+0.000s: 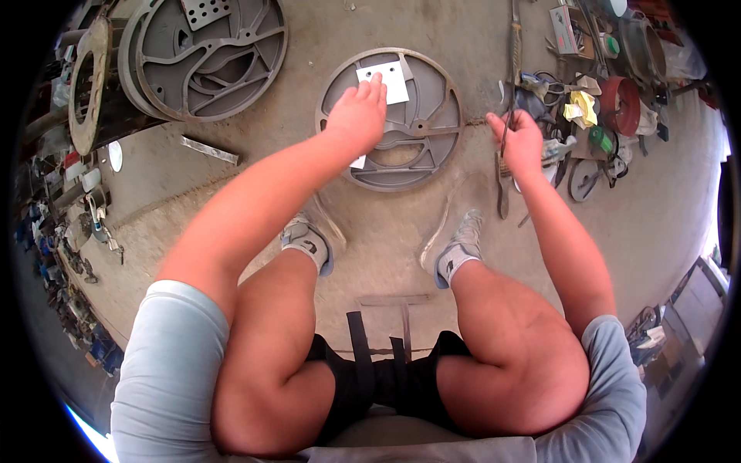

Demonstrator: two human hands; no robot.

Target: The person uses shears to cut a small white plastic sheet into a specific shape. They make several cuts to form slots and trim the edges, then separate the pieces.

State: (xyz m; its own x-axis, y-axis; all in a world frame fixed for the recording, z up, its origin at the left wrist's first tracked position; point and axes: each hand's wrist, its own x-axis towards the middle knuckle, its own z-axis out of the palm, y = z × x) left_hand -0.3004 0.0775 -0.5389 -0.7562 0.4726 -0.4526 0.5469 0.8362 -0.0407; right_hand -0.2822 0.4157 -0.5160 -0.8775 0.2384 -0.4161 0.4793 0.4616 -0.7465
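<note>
Resting left hand (357,117): fingers extended close together, tips at the white plate; thumb hidden, so whether it grips cannot be told.
White plate (395,87): square, flat, smooth-looking; two small dark holes near its upper edge; lies over the upper part of the grey wheel, upper centre of frame.
Grey wheel (442,94): round, matt metal, cast in appearance; raised rim, curved ribs, small bored boss right of centre; flat on the floor.
White piece (357,162): lower left of wheel, partly covered by the left forearm.
Right hand (520,144): narrow, thumb and fingers closed on a slim dark rod (505,137), right of centre.
Metal strip (210,150): straight, scuffed, left of the wheel.
Larger wheels (210,52): ribbed grey metal, stacked, upper left; perforated plate (206,11) on top.
Red ring (620,106): upper right, beside crumpled yellow material (581,109).
Carton (570,31): upper right; printed side, too small to read.
Floor (370,262): dusty, stained concrete.
</note>
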